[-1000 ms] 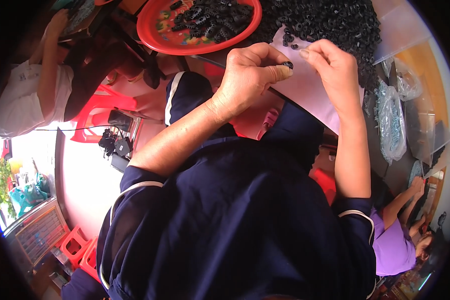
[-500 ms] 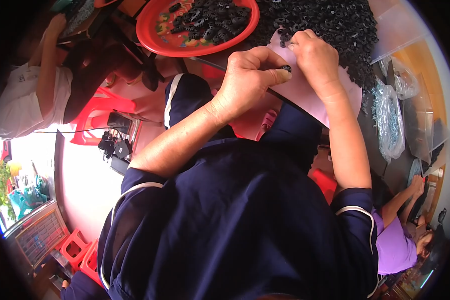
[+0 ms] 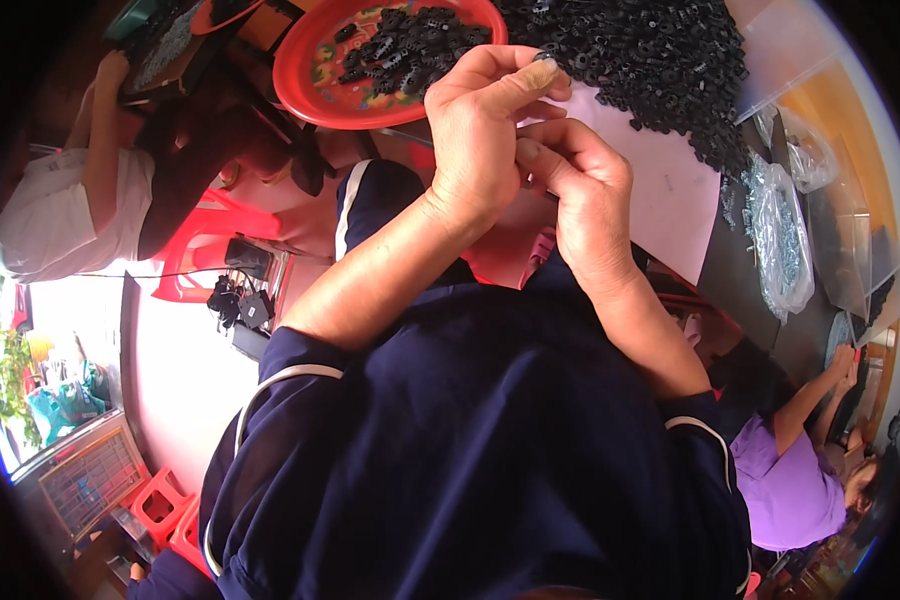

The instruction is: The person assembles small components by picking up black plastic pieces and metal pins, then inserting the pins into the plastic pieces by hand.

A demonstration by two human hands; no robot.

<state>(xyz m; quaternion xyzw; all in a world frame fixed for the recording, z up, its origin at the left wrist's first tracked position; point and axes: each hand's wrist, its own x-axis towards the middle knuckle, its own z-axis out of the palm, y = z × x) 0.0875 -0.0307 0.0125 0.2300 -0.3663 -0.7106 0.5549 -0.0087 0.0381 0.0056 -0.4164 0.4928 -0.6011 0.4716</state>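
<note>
My left hand [image 3: 480, 130] is raised over the near edge of the table, thumb and index finger pinching a small black plastic part [image 3: 543, 57]. Just below those fingertips, my right hand [image 3: 588, 180] is closed, thumb against the bent fingers, close beside the left palm. Whatever it holds, if anything, is hidden. Beyond both hands spreads a heap of black plastic parts [image 3: 660, 60], partly on a pale pink sheet [image 3: 670, 190]. To the left of the heap, a round red tray [image 3: 305, 95] carries more black parts of a similar look.
Clear bags of small pale pieces [image 3: 780, 240] lie right of the sheet, near a transparent plastic box [image 3: 840, 240]. A person in white [image 3: 70, 215] is at the left, another in purple [image 3: 785, 485] at the lower right. A red chair [image 3: 205, 245] stands on the left.
My right hand has come down and left from the heap's edge to beside my left palm. My left hand has risen and tilted more upright, still pinching the black part.
</note>
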